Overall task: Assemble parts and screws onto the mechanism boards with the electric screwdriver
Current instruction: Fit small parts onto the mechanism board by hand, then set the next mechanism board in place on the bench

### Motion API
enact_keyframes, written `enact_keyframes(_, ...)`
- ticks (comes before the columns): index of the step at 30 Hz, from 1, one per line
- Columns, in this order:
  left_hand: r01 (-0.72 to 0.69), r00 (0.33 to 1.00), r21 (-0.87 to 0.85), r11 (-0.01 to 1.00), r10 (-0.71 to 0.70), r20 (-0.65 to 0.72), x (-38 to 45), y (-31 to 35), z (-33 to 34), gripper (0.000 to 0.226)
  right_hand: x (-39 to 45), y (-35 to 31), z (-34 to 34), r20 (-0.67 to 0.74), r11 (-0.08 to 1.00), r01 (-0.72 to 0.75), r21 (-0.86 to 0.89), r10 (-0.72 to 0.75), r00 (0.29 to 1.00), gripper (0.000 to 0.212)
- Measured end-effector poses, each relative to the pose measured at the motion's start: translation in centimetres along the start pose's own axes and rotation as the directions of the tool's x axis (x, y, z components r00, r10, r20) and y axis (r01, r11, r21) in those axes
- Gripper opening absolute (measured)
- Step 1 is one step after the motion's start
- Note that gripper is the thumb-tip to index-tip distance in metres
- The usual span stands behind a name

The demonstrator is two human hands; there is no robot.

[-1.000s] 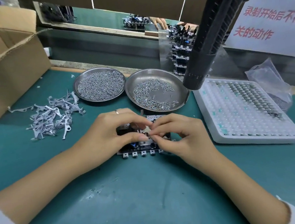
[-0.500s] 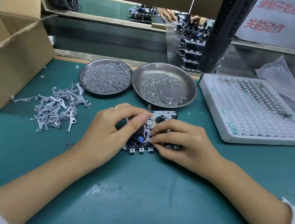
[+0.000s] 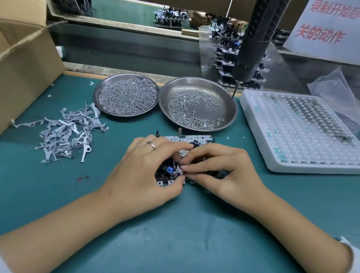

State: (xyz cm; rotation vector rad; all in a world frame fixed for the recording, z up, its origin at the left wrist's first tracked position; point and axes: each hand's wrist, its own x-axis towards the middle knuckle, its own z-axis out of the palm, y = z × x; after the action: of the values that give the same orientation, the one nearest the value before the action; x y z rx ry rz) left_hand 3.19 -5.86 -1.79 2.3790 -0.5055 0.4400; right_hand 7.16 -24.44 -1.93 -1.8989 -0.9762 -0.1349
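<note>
The mechanism board (image 3: 191, 139) lies flat on the green bench (image 3: 183, 243), near its middle and just in front of the two steel dishes. Both hands are on it. The left hand (image 3: 143, 173) rests over the board's left half with fingers curled, its fingertips pressing down beside a small metal part (image 3: 179, 171). The right hand (image 3: 220, 167) comes in from the right, and its grip is pressed together, thumb and forefinger pinching that small metal part against the board.

The left dish (image 3: 126, 95) is heaped with screws; the right dish (image 3: 198, 104) holds a thinner scatter. The electric screwdriver (image 3: 258, 26) hangs above the bench's back edge, untouched. A pile of grey stamped parts (image 3: 66, 132) lies toward the left edge, a white tray (image 3: 303, 131) toward the right.
</note>
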Motion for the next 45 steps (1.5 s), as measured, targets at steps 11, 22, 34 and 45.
enact_keyframes(11, -0.013, 1.000, -0.038, 0.999, 0.013, -0.008, 0.2, -0.2, 0.1, 0.044, 0.1, 0.1, -0.3, 0.025, 0.994, -0.052, 0.094, 0.050, 0.998, 0.016)
enact_keyframes(22, 0.003, 1.000, -0.119, 0.993, -0.004, -0.007, 0.1, -0.7, 0.3, 0.026, 1.9, -1.6, -2.6, -0.709, 0.974, -0.021, -0.227, -0.151, 0.689, 0.035)
enact_keyframes(34, 0.000, 1.000, -0.145, 0.989, -0.003, -0.021, 0.2, -0.9, 0.3, 0.026, 10.2, -4.5, -5.7, -0.726, 0.997, -0.065, 0.049, 0.080, 0.683, 0.076)
enact_keyframes(45, -0.014, 1.000, -0.110, 0.994, 0.013, -0.010, 0.3, -0.5, 0.0, 0.024, 7.1, -6.3, -1.2, -0.529, 0.849, 0.180, 0.497, 0.132, 0.838, 0.021)
